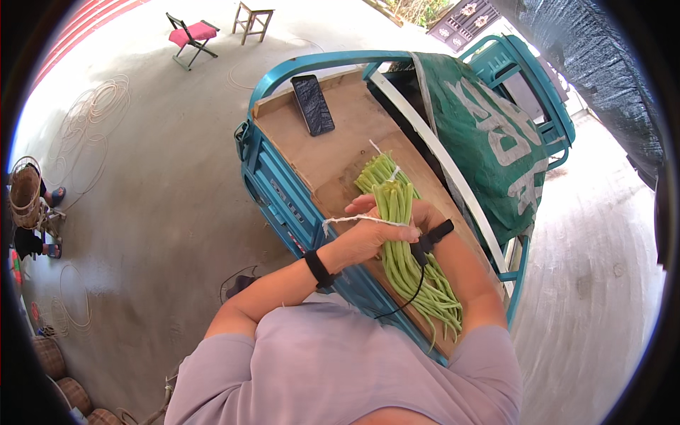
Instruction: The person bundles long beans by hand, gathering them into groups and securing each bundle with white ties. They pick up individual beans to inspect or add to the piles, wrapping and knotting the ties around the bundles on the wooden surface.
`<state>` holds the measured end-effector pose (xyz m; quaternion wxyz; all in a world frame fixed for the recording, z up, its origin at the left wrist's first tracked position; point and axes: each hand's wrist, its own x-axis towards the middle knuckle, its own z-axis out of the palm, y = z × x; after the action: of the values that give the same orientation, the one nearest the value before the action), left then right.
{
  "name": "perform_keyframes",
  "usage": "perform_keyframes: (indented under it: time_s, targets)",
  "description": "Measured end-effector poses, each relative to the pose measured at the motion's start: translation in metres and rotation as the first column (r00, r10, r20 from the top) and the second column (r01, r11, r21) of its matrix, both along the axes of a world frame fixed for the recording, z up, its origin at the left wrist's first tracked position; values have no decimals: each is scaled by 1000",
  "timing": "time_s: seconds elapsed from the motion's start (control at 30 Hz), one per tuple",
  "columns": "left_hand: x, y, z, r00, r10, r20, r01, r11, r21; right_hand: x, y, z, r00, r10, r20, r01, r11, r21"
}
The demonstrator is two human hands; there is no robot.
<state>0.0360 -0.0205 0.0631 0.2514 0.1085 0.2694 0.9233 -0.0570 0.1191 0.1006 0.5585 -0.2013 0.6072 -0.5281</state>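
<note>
A bundle of green yardlong beans (394,204) is held upright at its cut ends, while the thin tails trail down over a wooden board (340,159). My left hand (374,239) grips the bundle from the left, thumb across its front. Behind the beans, partly hidden by them, my right hand (425,214) wraps around from the right. A white strip of string (350,218) runs across the front of the bundle at my left thumb, its frayed end hanging out to the left. Another bean bundle (373,172), tied with white string, lies on the board just beyond.
The board lies on a blue cargo tricycle (281,199) and carries a smartphone (313,105). Green tarpaulin (483,143) covers the part beyond a white rail (425,133). A folding chair (192,35), a stool (254,22), coiled cord (101,103) and a wicker basket (25,196) stand about the floor.
</note>
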Motion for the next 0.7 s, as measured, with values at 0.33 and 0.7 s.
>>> perform_keyframes:
  time_s: [0.33, 0.7]
  targets:
    - [6, -2, 1, 998, 12, -60, -16, 998, -58, -8, -28, -41, 904, 405, 139, -356, 891, -283]
    - [-20, -10, -36, 987, -1, 159, -12, 997, 82, -5, 32, 14, 859, -183, -478, 356, 885, 300]
